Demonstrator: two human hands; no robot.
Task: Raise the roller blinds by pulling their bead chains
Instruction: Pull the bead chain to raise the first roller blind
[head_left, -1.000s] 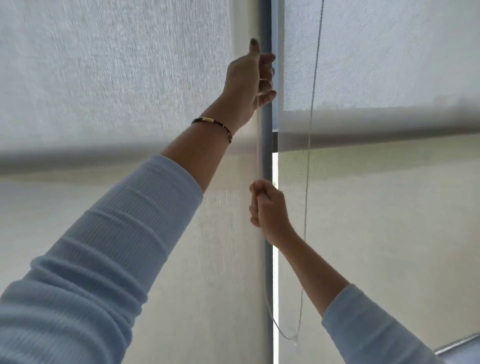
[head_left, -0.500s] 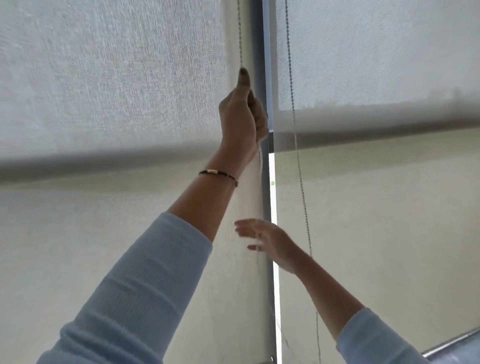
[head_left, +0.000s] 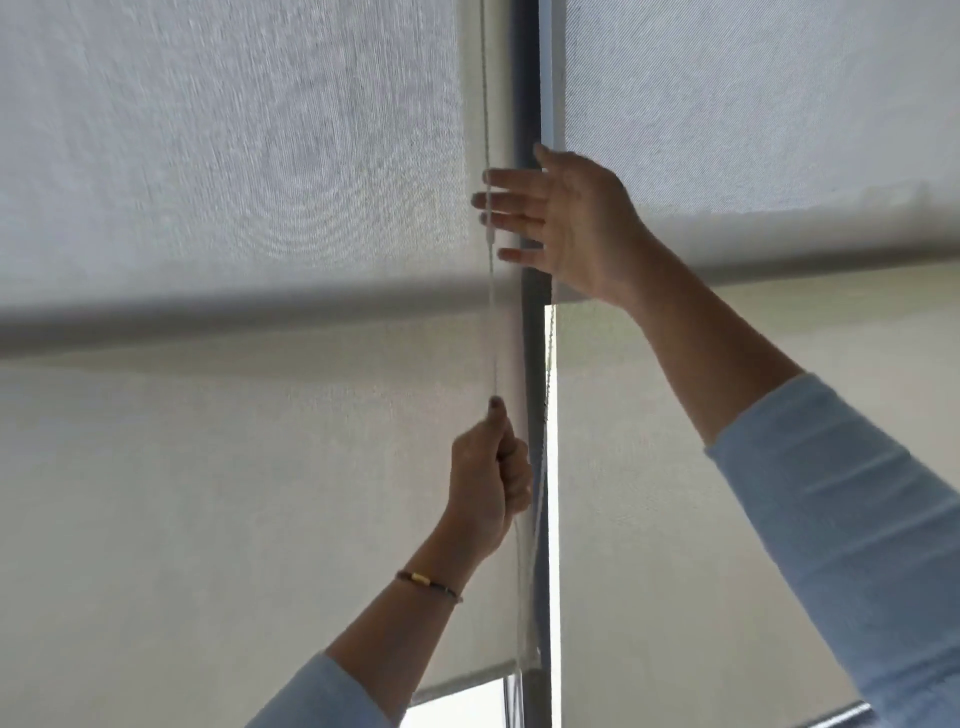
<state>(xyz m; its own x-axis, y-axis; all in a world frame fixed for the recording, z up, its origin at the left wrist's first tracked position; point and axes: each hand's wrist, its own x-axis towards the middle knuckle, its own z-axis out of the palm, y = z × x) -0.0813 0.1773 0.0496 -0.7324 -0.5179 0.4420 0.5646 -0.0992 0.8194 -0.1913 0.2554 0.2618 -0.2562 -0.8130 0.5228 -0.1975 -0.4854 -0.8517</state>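
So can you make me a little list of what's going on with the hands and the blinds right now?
left hand: closed in a fist on the bead chain, low down
right hand: open, fingers spread, reaching across to the chain higher up
left blind: bottom edge lifted a bit, bright window showing under it
right blind: hanging down beside it, with its own chain at its left edge
frame post: grey, upright between the two blinds
bracelet: on the left wrist
sleeves: light blue, on both arms
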